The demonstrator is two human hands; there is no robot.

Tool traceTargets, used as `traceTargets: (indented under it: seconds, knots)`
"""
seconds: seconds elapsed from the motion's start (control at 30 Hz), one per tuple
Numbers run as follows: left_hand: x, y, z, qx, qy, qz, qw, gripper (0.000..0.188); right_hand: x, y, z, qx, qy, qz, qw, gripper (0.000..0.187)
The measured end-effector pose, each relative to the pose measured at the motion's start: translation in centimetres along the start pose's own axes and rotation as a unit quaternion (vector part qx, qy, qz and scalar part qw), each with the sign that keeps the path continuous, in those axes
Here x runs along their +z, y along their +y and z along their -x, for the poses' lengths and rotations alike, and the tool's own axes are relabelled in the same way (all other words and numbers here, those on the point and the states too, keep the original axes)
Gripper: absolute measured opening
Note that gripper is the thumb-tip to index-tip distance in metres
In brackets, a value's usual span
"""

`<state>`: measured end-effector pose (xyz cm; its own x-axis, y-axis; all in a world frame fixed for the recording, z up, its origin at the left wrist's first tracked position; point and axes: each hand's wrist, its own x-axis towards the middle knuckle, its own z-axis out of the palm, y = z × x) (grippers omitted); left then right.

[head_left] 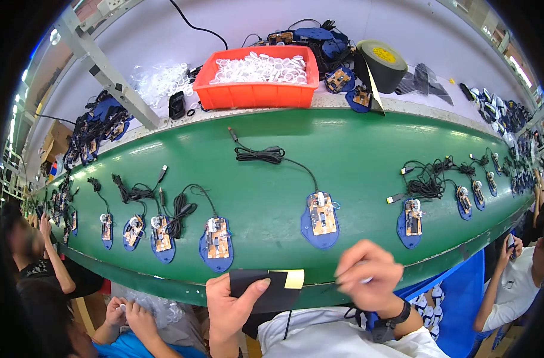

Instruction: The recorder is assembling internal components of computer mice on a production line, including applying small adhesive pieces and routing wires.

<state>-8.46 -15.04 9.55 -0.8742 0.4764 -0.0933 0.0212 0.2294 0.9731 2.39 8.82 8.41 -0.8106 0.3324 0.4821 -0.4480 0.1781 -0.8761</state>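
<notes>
At the near edge of the green belt (pixel 266 215), a black sheet (pixel 278 301) is held by the left hand (pixel 231 307), clamped between the fingers and a thumb laid across its face. A yellow strip (pixel 294 279) is seen at the sheet's upper corner, on the side toward the right hand (pixel 370 275). The right hand is raised apart from the sheet, its fingers bent and drawn in; owing to blur, it cannot be told whether anything is pinched. Beyond and between both hands, a circuit board (pixel 323 215) is laid on a blue base (pixel 321 240), its coiled cable (pixel 259 155) farther off.

Risks are judged as follows. The sheet, unsupported at its right end, could be bent or twisted if pulled there. The strip, if tacky, could be stuck to the fingers. The board could be knocked if the right hand were carried forward too low.
</notes>
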Motion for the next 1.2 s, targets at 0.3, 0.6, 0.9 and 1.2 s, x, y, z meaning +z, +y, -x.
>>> traceTargets:
  seconds: [0.3,0.6,0.9,1.2]
  knots:
    - [5.5,-0.9,-1.9,0.167,-0.269,0.011,0.949,0.033,-5.4,4.6,-4.3,0.157,-0.071,0.151,0.973,0.013]
    - [7.9,-1.9,-3.2,0.3,-0.195,-0.319,0.877,0.035,-5.6,7.1,-4.3,0.173,-0.145,0.184,0.957,0.014]
    - [7.2,-2.2,-4.2,0.303,-0.208,-0.274,0.889,0.034,-5.0,7.2,-4.2,0.158,-0.148,0.183,0.959,0.013]
    - [7.2,-2.5,-4.8,0.293,-0.186,-0.213,0.913,0.036,-4.9,7.4,-4.2,0.161,-0.157,0.191,0.956,0.013]
